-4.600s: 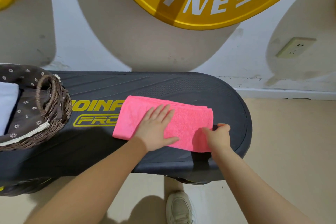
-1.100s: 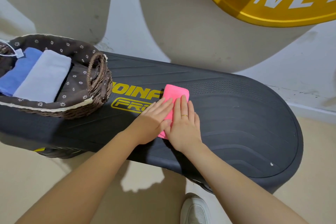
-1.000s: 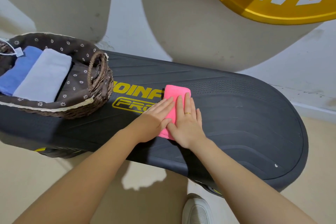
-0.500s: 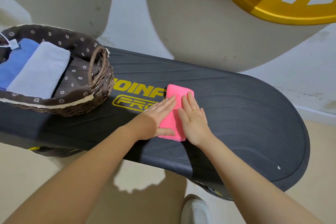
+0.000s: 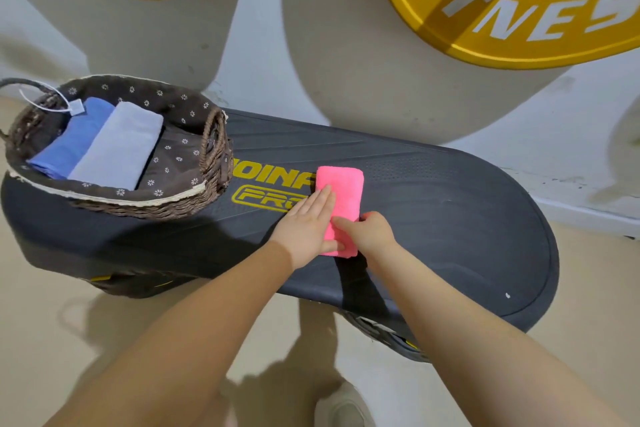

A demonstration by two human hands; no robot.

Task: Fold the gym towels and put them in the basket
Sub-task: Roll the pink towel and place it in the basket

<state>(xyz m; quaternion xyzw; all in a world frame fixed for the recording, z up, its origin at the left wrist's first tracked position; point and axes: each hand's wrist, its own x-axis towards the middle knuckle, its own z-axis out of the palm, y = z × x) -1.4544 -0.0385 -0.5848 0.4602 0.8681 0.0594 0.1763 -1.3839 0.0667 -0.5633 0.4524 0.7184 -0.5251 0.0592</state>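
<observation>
Head view: folded bright pink terry towel (image 5: 341, 198) lies on dark grey oval step platform (image 5: 450, 218), left hand (image 5: 306, 227) flat with straight fingers on it, right hand (image 5: 370, 230) pinching its right edge, brown wicker lined basket (image 5: 211, 163) just left.

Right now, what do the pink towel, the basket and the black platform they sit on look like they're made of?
Pink towel: soft terry or microfibre cloth, judging by its fuzzy matte nap.
Basket: dark brown woven wicker, possibly synthetic rattan, with visible twisted strands; its lining looks like printed cotton fabric.
Black platform: moulded matte plastic or rubber, with ridged grooves and a dotted grip texture.
</observation>
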